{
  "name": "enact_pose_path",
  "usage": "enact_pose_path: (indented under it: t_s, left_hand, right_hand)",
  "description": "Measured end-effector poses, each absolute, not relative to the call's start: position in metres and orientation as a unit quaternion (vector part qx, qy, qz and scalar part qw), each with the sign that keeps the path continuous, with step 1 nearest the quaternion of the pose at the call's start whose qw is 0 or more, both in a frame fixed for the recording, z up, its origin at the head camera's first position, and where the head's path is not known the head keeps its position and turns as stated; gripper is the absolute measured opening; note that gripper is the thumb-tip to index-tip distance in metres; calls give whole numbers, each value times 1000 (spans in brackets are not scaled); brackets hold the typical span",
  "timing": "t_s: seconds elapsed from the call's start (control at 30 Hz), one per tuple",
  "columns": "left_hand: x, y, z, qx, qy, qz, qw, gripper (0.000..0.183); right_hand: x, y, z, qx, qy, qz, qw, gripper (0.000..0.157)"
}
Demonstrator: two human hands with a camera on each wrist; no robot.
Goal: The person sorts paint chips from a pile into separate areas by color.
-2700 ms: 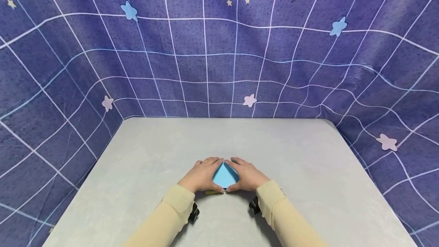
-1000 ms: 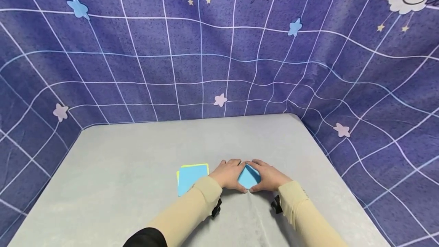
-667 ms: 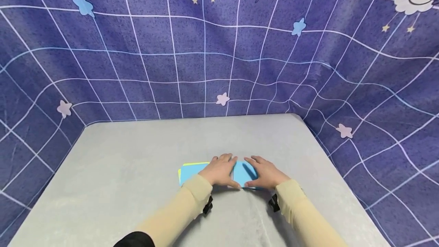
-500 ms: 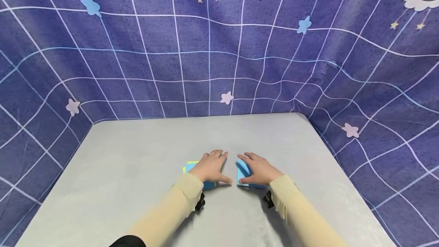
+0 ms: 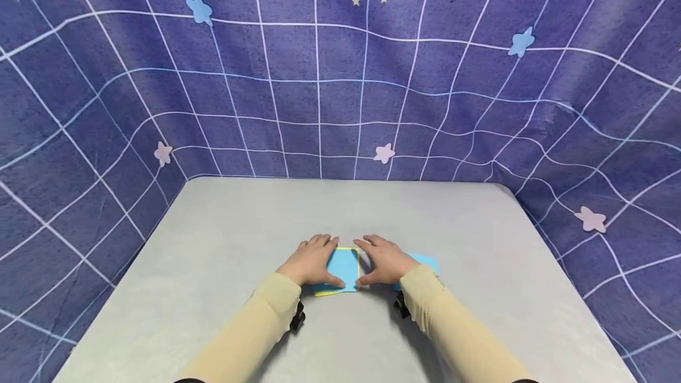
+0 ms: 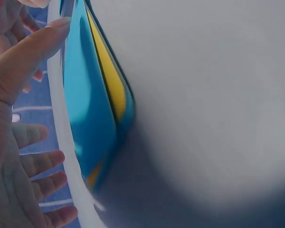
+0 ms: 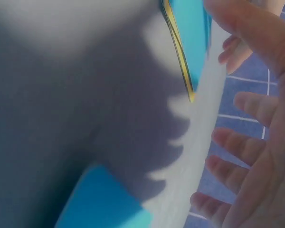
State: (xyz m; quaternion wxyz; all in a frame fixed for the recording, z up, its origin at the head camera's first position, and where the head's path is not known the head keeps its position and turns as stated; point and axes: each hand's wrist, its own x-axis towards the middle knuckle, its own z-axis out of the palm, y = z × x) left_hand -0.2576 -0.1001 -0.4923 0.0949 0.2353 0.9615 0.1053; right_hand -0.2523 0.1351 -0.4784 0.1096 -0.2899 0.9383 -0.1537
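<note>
A loose stack of square blue and yellow sheets lies on the pale table in the head view, yellow edges sticking out from under a blue top sheet. My left hand spreads over its left side, thumb reaching along the near edge. To the right, my right hand is spread with its thumb tip right at the stack's near right corner. In the left wrist view the layered sheets fan apart slightly below the thumb. A second blue sheet lies beyond my right wrist, partly hidden by the hand and sleeve.
The pale table reaches back to a purple-blue curtain with a grid and stars, which also hangs along both sides. Dark wrist devices sit under both sleeves. In the right wrist view, bare table separates the stack from the blue sheet.
Both hands were around the blue sheets on the right about a second ago. They have parted, left those behind and moved left to the yellow-edged stack. The head view has turned left.
</note>
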Motion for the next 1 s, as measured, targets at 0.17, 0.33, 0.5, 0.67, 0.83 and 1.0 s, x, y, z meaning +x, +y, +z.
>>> enact_pose_path:
  t_s: [0.17, 0.33, 0.5, 0.67, 0.83, 1.0]
  left_hand:
    - [-256, -110, -494, 230, 962, 113, 95, 111]
    - [-253, -116, -496, 227, 961, 120, 102, 108]
    - [-246, -124, -498, 227, 960, 124, 105, 103]
    - [-240, -123, -497, 245, 954, 129, 114, 107]
    - [-238, -122, -495, 258, 952, 124, 111, 104]
    - [-239, -122, -497, 257, 953, 128, 100, 101]
  right_hand:
    - [-254, 128, -480, -288, 939, -147, 118, 99]
    - [-254, 122, -484, -289, 937, -147, 129, 100]
    - [-252, 112, -487, -293, 936, -140, 138, 95]
    - [-248, 109, -484, -297, 936, -127, 138, 90]
    - [-248, 104, -483, -296, 936, -118, 147, 90]
    - [-249, 103, -487, -293, 938, -119, 141, 93]
